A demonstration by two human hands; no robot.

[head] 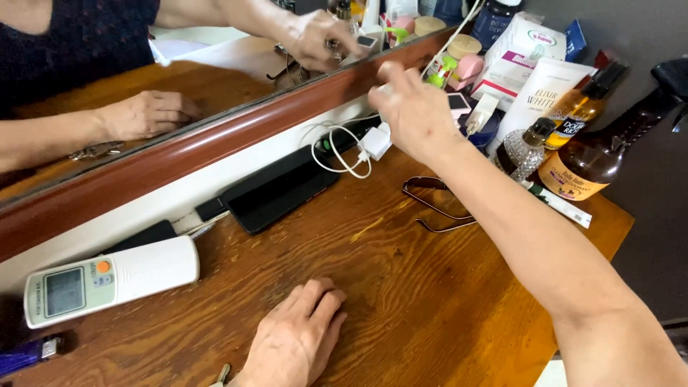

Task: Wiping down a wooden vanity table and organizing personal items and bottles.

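Up near the top centre of the frame, the right hand (pixel 414 113) reaches toward the clutter along the mirror's foot, fingers loosely spread and closed on nothing I can make out; what the fingertips touch is hidden behind the hand. The left hand (pixel 297 342) lies flat, palm down and empty, on the brown wooden worktop (pixel 401 287) at the bottom centre.

Nearest the right hand is the small white plug-in charger block (pixel 375 141), just left of the palm, with its thin white cable (pixel 337 154) looped beside it. It looks light, stiff and smooth, probably easy to pinch by its flat sides; pulling on the limp cable would likely strain the joint.

Just below the right wrist lies a pair of thin brown-rimmed glasses (pixel 433 204), folded arms toward the viewer. Left of the charger a flat black phone-like slab (pixel 279 188) lies along the wall, and farther left a white remote control with a grey screen (pixel 107 281). At the upper right stand amber glass bottles (pixel 584 161) and a white tube (pixel 541 89).
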